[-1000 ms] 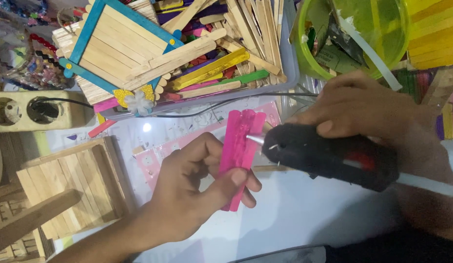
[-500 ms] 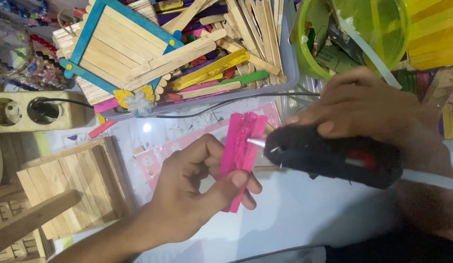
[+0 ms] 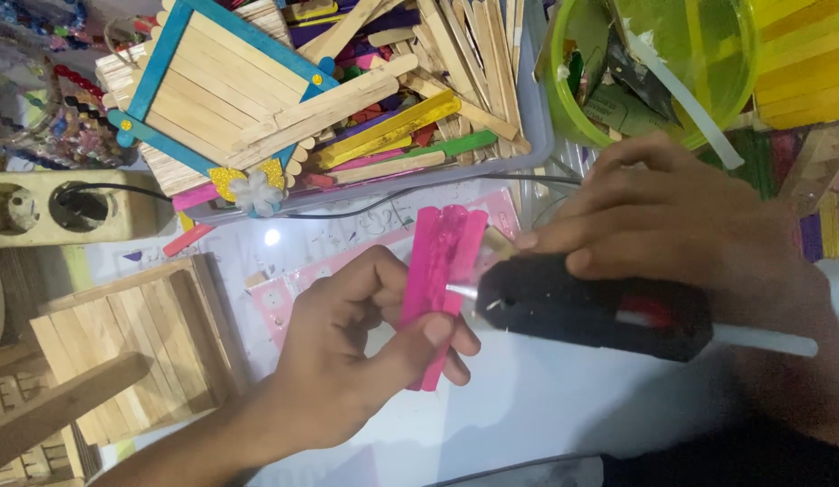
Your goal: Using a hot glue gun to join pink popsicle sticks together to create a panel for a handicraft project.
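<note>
Pink sticks: my left hand [image 3: 347, 361] pinches a small bundle of pink craft sticks [image 3: 442, 284], thumb on top, fingers curled behind, above the white table [image 3: 546, 406].
Hidden: my thumb and fingers cover the lower part of the bundle, so I cannot count the sticks; my right wrist runs off the frame's right edge.
Glue gun: my right hand [image 3: 672, 221] is wrapped over the black glue gun [image 3: 591, 311], closed around its body; the trigger finger is hard to make out. Its metal tip touches the bundle's right edge.
Glue stick: a pale rod [image 3: 762, 341] pokes out of the gun's back end.
Look of the sticks: flat, bright pink, side by side, shiny down the middle, tilted slightly.
Tray: a grey tray [image 3: 528, 135] of loose coloured sticks sits just beyond the bundle, with a blue-framed stick panel [image 3: 230, 81] on top.
Bowl: a green bowl [image 3: 654, 72] stands past my right hand.
Left side: a wooden stick box [image 3: 122, 343] and a beige power strip [image 3: 68, 207] with a black cord.
</note>
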